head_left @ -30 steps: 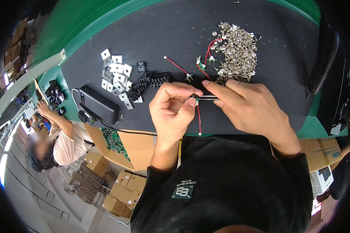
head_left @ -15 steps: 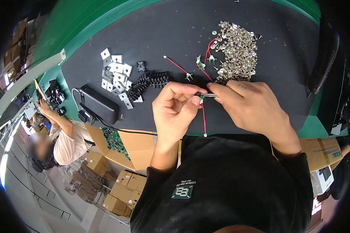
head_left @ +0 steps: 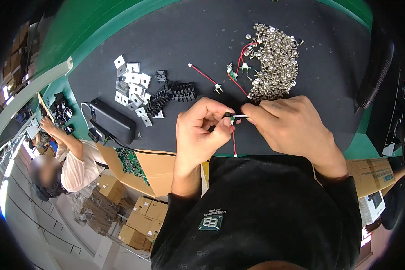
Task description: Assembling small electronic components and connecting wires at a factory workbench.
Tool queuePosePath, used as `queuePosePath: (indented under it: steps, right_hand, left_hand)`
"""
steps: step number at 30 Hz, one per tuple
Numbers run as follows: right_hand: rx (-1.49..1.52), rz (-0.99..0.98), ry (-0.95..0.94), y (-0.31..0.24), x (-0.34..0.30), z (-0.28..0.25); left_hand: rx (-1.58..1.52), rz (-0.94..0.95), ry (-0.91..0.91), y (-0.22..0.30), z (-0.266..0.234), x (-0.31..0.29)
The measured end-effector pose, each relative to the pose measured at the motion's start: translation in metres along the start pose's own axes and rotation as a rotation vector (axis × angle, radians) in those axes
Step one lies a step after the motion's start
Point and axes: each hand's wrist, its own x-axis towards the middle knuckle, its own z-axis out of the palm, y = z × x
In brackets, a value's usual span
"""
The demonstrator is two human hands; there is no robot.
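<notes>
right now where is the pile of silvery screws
In the head view, the screw pile lies on the dark mat right of centre, just beyond the right hand and beside red-wired boards.

Two bare hands, one left (head_left: 200, 130) and one right (head_left: 292, 126), share one small black part (head_left: 227, 115) and one slim metal tool (head_left: 240, 115) above a single dark mat (head_left: 166, 40). Four red leads are in view: one hanging lead (head_left: 234, 144) at the fingers and three loose leads (head_left: 202, 74) on the mat. Silver plates (head_left: 132, 77) number at least ten, their overlap defying an exact tally; one black clip (head_left: 161, 75) sits apart from a cluster of many more. One heap of screws (head_left: 274, 63) runs past counting. Also pictured: one black power bank (head_left: 112, 119) and, at left, one co-worker (head_left: 78, 168).
</notes>
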Motion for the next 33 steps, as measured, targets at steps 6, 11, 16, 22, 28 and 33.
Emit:
queuePosePath:
  steps: [6,11,16,22,28,33]
  right_hand:
    - [-0.027,-0.011,0.041,-0.002,0.003,0.0]
    - [-0.062,-0.086,0.126,0.005,-0.001,0.006]
    - [-0.116,-0.11,0.156,0.001,-0.001,0.003]
    - [-0.076,-0.118,0.14,0.003,-0.002,-0.001]
    - [0.028,-0.107,0.09,0.002,-0.005,-0.006]
    - [0.019,-0.086,0.117,0.003,-0.002,-0.002]
  left_hand:
    - [-0.028,0.003,-0.016,0.0,-0.003,-0.001]
    - [-0.128,-0.009,0.003,0.0,-0.001,-0.002]
    - [-0.144,0.006,-0.005,-0.002,0.0,-0.002]
    - [-0.182,0.016,-0.04,-0.006,0.001,-0.003]
    - [-0.083,0.31,-0.092,-0.019,-0.004,-0.002]
    - [-0.071,0.269,-0.057,-0.018,-0.004,-0.003]
